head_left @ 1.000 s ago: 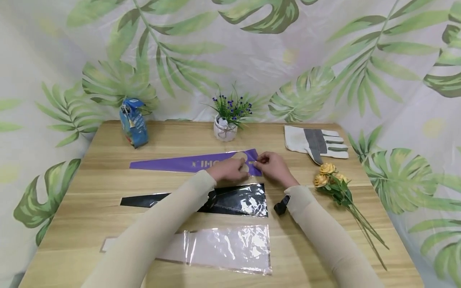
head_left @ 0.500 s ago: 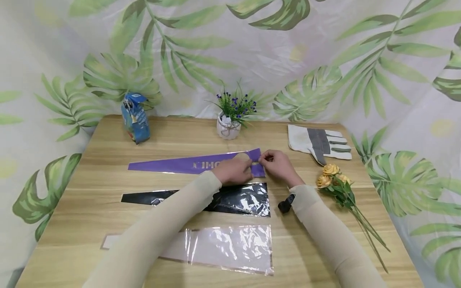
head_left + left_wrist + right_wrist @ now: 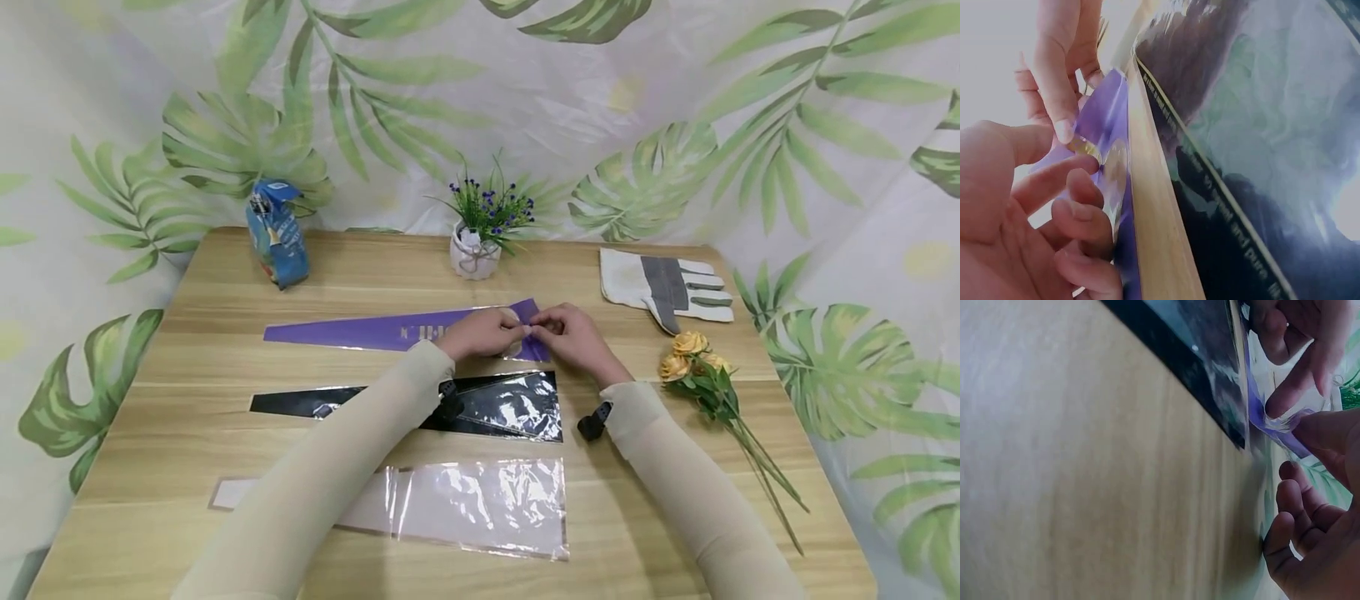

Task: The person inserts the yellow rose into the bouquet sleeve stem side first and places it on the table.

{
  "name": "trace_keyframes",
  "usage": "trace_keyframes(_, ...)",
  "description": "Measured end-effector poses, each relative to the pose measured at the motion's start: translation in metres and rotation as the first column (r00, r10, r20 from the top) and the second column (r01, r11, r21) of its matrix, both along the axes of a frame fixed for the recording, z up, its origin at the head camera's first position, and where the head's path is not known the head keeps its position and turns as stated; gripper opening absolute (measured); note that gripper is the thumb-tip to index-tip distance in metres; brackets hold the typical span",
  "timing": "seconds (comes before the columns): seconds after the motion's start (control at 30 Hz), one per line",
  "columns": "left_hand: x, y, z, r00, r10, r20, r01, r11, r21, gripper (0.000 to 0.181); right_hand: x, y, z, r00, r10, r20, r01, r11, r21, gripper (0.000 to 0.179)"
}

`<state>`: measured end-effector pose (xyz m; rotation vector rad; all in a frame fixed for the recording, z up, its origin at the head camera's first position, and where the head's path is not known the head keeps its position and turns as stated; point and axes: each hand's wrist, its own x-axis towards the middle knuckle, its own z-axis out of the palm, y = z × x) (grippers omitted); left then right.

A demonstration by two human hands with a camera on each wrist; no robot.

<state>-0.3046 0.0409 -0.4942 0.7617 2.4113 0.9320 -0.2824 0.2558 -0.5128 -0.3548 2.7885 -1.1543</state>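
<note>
A purple tapered flower sleeve [image 3: 352, 331] with gold lettering and a round pale patch lies flat on the table, its wide end to the right. My left hand [image 3: 480, 333] rests on that end; its index finger touches the film and the other fingers curl, in the left wrist view. The thumb stands apart from the index finger. My right hand [image 3: 1329, 494] pinches the lifted, crumpled edge of the mouth between thumb and index finger. Nearer me lie a black sleeve [image 3: 510, 408] and a clear, pale-edged sleeve [image 3: 480, 504], partly covered by my left arm.
Behind the sleeves stand a blue bag [image 3: 279, 242] and a white flowerpot [image 3: 474, 257] with purple blooms. To the right are a white and grey work glove [image 3: 663, 287] and several yellow roses [image 3: 690, 358] with long stems. A leaf-patterned cloth [image 3: 390, 108] hangs behind the table.
Both hands stay at the wide end of the purple sleeve. Their fingertips have come closer together over its mouth. The head view tilts slightly.
</note>
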Motion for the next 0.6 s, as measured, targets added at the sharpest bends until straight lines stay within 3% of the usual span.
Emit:
trace_keyframes(0.17, -0.004, 0.011, -0.004, 0.997, 0.074, 0.029, -0.076, 0.995, 0.062, 0.039, 0.001, 0.007, -0.004, 1.000, -0.030, -0.004, 0.030, 0.999, 0.029, 0.024)
trace_keyframes(0.27, -0.009, 0.010, -0.008, 0.990, 0.144, 0.013, -0.144, 0.987, 0.077, 0.033, -0.001, 0.005, -0.004, 1.000, -0.018, -0.013, 0.018, 1.000, 0.009, 0.023)
trace_keyframes(0.37, -0.014, 0.010, -0.012, 0.985, 0.173, -0.023, -0.171, 0.983, 0.073, 0.028, 0.006, 0.014, 0.003, 0.999, -0.031, -0.004, 0.031, 0.999, -0.036, 0.022)
trace_keyframes(0.5, -0.019, 0.012, -0.010, 0.989, 0.145, -0.042, -0.141, 0.987, 0.078, 0.028, 0.037, 0.060, 0.031, 0.995, -0.104, 0.004, 0.104, 0.993, -0.064, 0.029)
trace_keyframes(0.6, -0.022, 0.008, -0.013, 0.994, 0.105, -0.042, -0.101, 0.991, 0.092, 0.030, 0.073, 0.117, 0.060, 0.977, -0.200, -0.072, 0.198, 0.979, -0.041, 0.028)
